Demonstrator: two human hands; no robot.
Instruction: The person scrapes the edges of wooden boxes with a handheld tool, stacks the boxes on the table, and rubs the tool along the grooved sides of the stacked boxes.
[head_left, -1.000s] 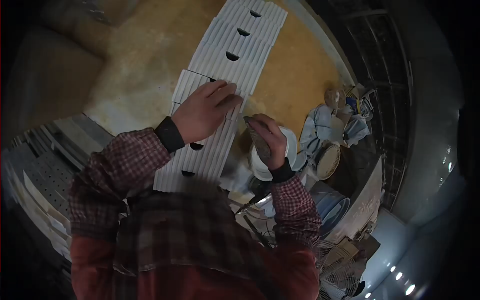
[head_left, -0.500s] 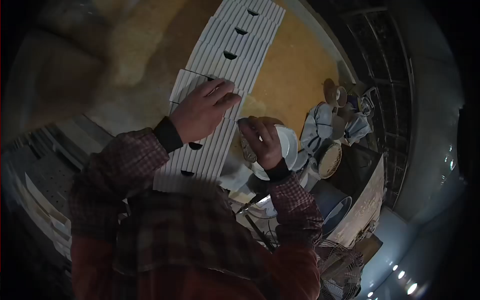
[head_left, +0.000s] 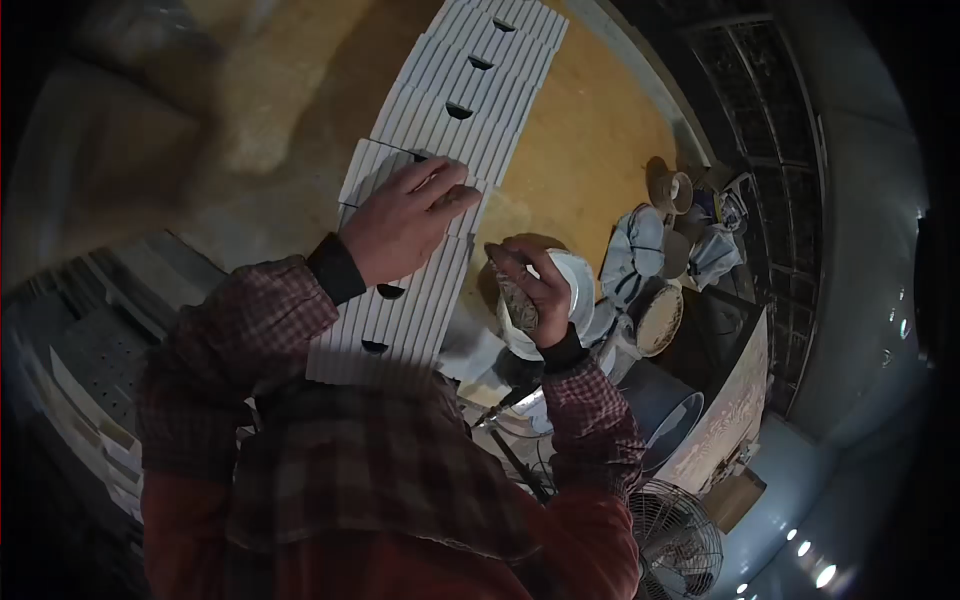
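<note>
A long run of narrow white strips (head_left: 440, 125) lies side by side in stepped groups, with dark half-round marks along the middle. My left hand (head_left: 400, 225) rests on the strips, its fingers apart and reaching over one of the dark marks. Just right of the run, my right hand (head_left: 546, 290) grips a mottled grey-brown lump (head_left: 517, 300), whose exact kind I cannot make out. That hand is clear of the strips. Partly behind it stands a white round tub (head_left: 575, 285).
The strips lie on a yellowish-brown tabletop (head_left: 590, 130). At right are a bowl with a crusted inside (head_left: 660, 320), a white-and-blue bag (head_left: 632, 255), a small cup (head_left: 672, 192) and a dark bucket (head_left: 675, 420). A wire-guarded fan (head_left: 680, 540) stands at lower right.
My right hand has shifted a little to the right, away from the strips, carrying the lump and turning it somewhat. My left hand has stayed in place.
</note>
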